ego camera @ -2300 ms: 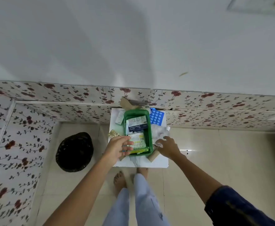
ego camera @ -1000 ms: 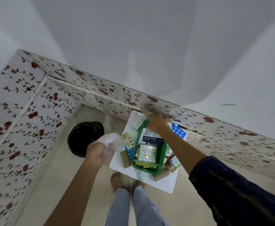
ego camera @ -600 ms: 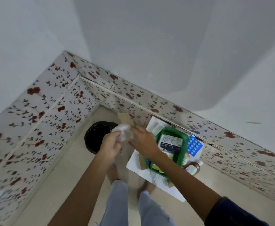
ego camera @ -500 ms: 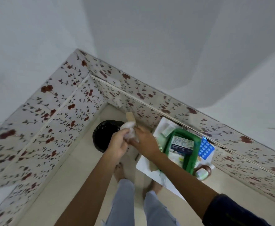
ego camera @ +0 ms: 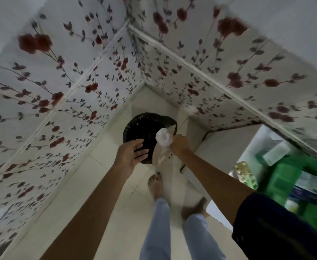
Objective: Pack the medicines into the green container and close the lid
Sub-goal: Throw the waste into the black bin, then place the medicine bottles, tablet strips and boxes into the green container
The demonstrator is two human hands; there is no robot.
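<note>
My right hand (ego camera: 180,145) grips a crumpled clear plastic wrapper (ego camera: 163,137) together with a brown cardboard piece (ego camera: 161,156), held over the black bin (ego camera: 144,128). Beside it, my left hand (ego camera: 131,154) is open with fingers spread and holds nothing, also above the bin. The green container (ego camera: 289,173) sits blurred at the right edge on a white table (ego camera: 229,145), with medicine boxes (ego camera: 304,192) inside it. A blister strip (ego camera: 245,171) and a small white box (ego camera: 275,152) lie on the table next to the container.
The bin, lined with a black bag, stands on the tiled floor in the corner of two flower-patterned walls (ego camera: 78,81). My bare feet (ego camera: 155,182) and light trouser legs are below, close to the table's edge.
The view has swung left from the table to the bin. The wrapper passed from my left hand to my right, which now holds it over the bin; my left hand has let go and opened.
</note>
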